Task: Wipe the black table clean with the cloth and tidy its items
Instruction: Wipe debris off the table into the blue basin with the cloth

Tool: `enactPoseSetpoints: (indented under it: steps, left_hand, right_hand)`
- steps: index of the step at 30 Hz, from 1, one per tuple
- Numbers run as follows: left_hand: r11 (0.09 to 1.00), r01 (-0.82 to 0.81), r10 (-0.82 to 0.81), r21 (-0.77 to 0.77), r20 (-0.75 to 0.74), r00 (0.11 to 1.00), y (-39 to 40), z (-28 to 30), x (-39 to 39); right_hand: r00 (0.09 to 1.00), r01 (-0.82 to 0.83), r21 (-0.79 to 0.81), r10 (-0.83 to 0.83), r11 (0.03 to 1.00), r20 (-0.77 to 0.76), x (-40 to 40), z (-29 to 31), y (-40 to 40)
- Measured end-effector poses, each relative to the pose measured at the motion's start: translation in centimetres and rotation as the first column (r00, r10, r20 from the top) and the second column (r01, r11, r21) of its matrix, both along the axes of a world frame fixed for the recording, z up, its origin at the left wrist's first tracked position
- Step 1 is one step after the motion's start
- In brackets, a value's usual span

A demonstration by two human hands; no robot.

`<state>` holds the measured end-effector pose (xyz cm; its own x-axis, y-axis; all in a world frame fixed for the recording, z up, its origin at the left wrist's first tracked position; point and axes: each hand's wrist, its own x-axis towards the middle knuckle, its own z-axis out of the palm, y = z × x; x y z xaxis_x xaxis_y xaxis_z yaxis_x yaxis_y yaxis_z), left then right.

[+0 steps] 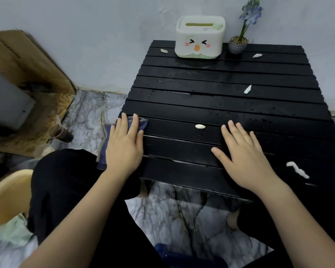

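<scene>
A black slatted table (230, 105) stands against the wall, wet with droplets. My left hand (125, 146) lies flat on a dark blue cloth (141, 122) at the table's near left edge; the cloth hangs partly over the side. My right hand (244, 157) rests flat on the near slats, fingers spread, holding nothing. Several white paper scraps lie about: one (200, 126) between my hands, one (298, 170) near right, one (247, 89) mid right, two more (164, 51) (257, 55) at the back.
A white tissue box with a cartoon face (199, 38) and a small grey pot with a blue flower (237, 45) stand at the table's back. Cardboard (27, 60) leans at left. A yellow basin (6, 198) sits on the marble floor by my knee.
</scene>
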<state>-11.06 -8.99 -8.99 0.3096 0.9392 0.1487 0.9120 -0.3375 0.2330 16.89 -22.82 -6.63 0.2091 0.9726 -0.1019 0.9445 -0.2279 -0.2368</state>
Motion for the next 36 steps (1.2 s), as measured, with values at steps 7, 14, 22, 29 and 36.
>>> enactPoseSetpoints:
  steps: [7,14,22,29,36]
  left_hand:
    - [0.996,0.088,-0.088,0.007,0.184,0.979,-3.1,-0.1,5.2]
    - [0.903,0.419,-0.236,-0.095,0.705,0.669,-4.7,2.9,7.5]
    - [0.997,-0.045,0.072,-0.07,0.455,0.887,7.3,2.4,1.8]
    - [1.0,-0.016,0.017,-0.022,0.039,0.999,10.4,-0.2,4.6]
    - [0.901,0.41,-0.366,-0.143,0.256,0.895,5.9,1.5,14.9]
  right_hand:
    - [0.999,-0.017,0.006,0.018,1.0,-0.034,0.2,0.0,-0.6]
    - [0.998,-0.032,0.019,0.033,0.999,-0.054,0.8,-0.3,-1.4]
    - [0.997,-0.03,0.033,0.032,0.999,-0.069,0.9,-0.5,-1.4]
    - [0.999,-0.018,0.023,0.019,1.0,-0.05,0.8,-0.6,-1.3]
    - [0.999,-0.015,0.043,0.017,0.999,-0.044,0.8,-0.4,-1.1]
